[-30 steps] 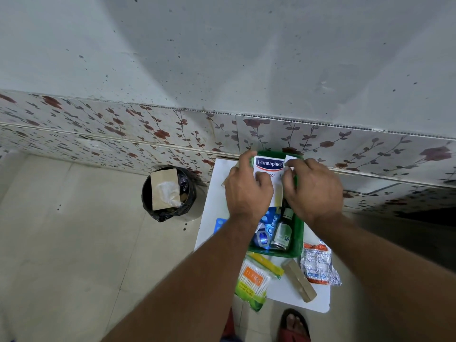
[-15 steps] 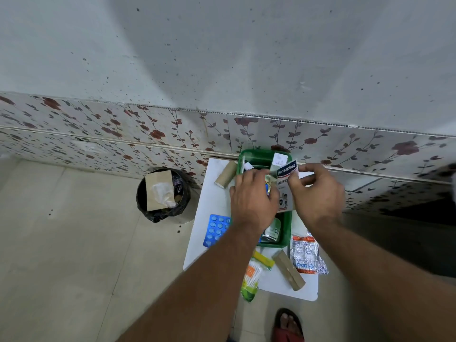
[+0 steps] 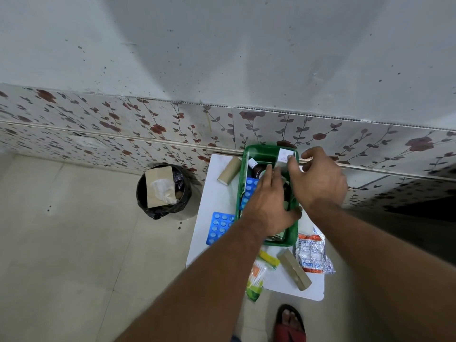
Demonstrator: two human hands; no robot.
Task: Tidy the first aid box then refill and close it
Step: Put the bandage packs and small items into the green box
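Observation:
The green first aid box stands open on a small white table against the wall. A white plaster box stands upright in its far right corner, and my right hand pinches it with thumb and forefinger. My left hand lies over the middle of the green box, fingers stretched flat toward the plaster box and thumb near the right rim. Inside, a blue blister pack and a brown bottle with a white cap show; the rest is hidden under my hands.
On the table lie a cardboard tube, a second blue blister pack, a cotton bud pack, a yellow packet, a tan bar and a silver-orange sachet. A black-lined bin stands left. My sandalled foot is below the table.
The plaster box went from held up over the green box by both hands down into its far right corner. My left hand has flattened over the contents.

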